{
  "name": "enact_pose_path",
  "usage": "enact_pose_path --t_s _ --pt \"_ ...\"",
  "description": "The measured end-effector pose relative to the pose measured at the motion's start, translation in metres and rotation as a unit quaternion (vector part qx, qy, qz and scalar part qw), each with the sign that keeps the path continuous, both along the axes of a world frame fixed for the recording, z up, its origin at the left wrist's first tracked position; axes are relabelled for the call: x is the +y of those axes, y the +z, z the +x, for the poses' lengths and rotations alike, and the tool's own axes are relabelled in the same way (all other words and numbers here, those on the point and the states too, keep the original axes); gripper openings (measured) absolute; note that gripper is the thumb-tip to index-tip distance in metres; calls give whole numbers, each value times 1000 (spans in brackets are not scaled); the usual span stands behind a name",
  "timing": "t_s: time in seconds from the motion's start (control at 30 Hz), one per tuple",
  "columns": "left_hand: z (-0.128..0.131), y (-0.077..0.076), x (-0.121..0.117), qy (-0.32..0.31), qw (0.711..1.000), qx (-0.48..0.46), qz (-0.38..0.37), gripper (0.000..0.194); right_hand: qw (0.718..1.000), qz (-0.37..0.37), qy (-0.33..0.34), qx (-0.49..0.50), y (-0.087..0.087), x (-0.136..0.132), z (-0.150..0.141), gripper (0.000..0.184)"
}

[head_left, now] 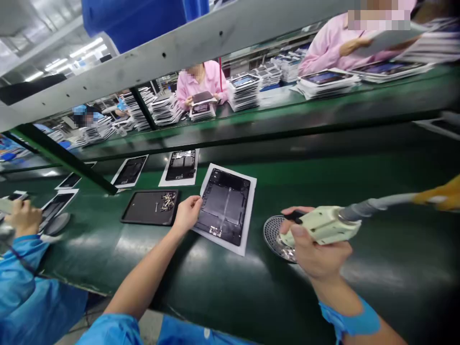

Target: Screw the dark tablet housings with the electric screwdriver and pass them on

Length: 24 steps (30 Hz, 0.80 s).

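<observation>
**Co-worker, far left:** a hand (23,218) in a blue sleeve (21,258) grips a pale item, too blurred to identify, beside a tablet casing (53,208) on a white sheet.

**Tray:** a black tray (138,211) holds a small heap of screws (168,201) on the green workbench (395,273).

**Left hand:** the open left hand (186,214) rests its fingertips (197,201) on the edge of a white sheet (247,230), just beside the tray.

**Tablet:** a dark tablet back casing (223,206) lies flat on that sheet, at centre.

**Right hand:** the right hand (316,251) is clamped around a pale green electric screwdriver (323,225), above a round metal mesh dish (276,238). A grey hose (377,205) runs right from the tool.

**Hands:** well apart.

**Across the bench:** workers in pink smocks (201,84) handle tablets among tall stacks of tablets (244,93).
</observation>
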<state>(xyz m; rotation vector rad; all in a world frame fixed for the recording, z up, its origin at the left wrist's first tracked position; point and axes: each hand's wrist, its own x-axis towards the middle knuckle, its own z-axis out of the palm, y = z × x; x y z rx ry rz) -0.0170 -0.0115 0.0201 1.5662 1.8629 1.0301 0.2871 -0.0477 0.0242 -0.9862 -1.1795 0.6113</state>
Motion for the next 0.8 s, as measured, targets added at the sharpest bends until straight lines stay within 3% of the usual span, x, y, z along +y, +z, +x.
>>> enact_pose_path --t_s 0.23,0.4,0.6,0.7,0.8 --pt "-4 -4 44 12 999 -35 19 34 1000 -14 5 17 0 -3 5 30" --pt "3 -7 91 40 998 -26 30 32 1000 -18 4 -4 4 -3 4 29" --pt "16 7 168 70 983 168 -4 42 1000 -11 26 -4 9 -3 7 28" --pt "-9 24 185 48 968 243 -38 38 1000 -6 24 -18 8 -2 9 29" --pt "-55 42 178 -15 940 327 -93 30 999 -25 5 -26 6 -3 9 32"
